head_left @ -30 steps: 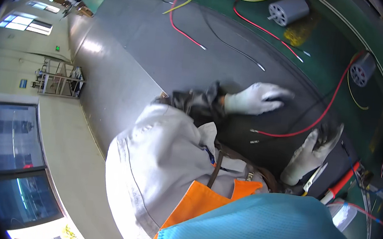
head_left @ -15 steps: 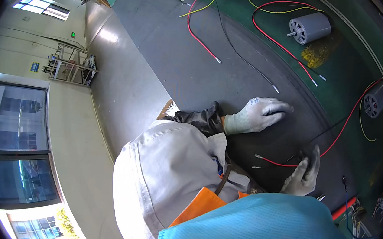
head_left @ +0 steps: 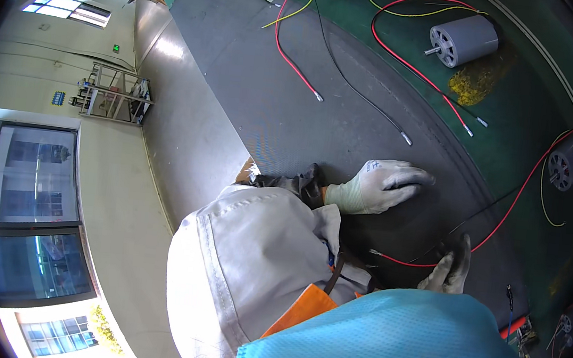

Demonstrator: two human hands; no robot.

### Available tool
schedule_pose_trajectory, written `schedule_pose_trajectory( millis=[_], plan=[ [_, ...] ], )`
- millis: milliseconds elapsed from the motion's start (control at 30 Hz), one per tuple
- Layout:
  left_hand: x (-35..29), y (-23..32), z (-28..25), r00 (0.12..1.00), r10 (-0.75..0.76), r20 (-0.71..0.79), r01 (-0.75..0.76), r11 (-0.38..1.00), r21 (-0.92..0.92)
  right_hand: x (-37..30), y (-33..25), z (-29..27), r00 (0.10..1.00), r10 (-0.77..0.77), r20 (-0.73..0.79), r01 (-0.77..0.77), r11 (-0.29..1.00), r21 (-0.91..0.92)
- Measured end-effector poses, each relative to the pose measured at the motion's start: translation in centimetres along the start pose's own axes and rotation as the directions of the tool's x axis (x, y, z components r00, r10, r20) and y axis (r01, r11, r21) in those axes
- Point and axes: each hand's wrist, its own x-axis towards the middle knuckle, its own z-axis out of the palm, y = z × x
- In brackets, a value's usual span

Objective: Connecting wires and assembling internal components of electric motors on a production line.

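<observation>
My left hand (head_left: 385,186), in a pale glove, lies over the dark grey mat (head_left: 257,57) with its fingers stretched forward and nothing in them. Nearer to me, my gloved right hand (head_left: 449,267) is closed on a red wire (head_left: 516,196), which passes between thumb and fingers. Its metal-tipped end sticks out to the left of that hand. A black wire (head_left: 486,208) runs down beside the red one to the fingertips; whether it is gripped too I cannot tell. Both lead toward a grey cylindrical motor (head_left: 567,163) at the right, which also has a yellow-green wire (head_left: 544,196).
Another grey motor (head_left: 465,40) lies on the green surface (head_left: 399,40) farther off, beside a yellow stain (head_left: 474,83). Loose red (head_left: 287,57) and black wires (head_left: 353,78) stretch across the mat. A red-handled tool (head_left: 513,327) is at the lower right. A blue mask (head_left: 381,343) covers the bottom.
Both hands sit slightly lower in the picture, and the left one a little further left. The red wire's end has shifted down and left with the right hand. The view has tilted slightly.
</observation>
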Motion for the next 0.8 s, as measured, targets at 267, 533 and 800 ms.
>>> schedule_pose_trajectory(
  millis=[267,533,800],
  plan=[
    [0.2,0.7,0.4,1.000,-0.015,0.004,0.015,1.000,-0.010,0.3,-0.4,-0.4,1.000,-0.017,0.002,0.017,1.000,0.022],
    [0.2,0.8,0.8,1.000,-0.012,0.028,0.012,1.000,0.014,0.3,-0.4,-1.2,0.999,0.016,0.040,-0.018,0.999,0.045],
    [0.1,0.7,1.5,0.999,-0.013,0.038,0.013,1.000,0.002,0.5,0.3,-1.7,0.999,-0.016,0.038,0.014,0.999,0.047]
  ],
)
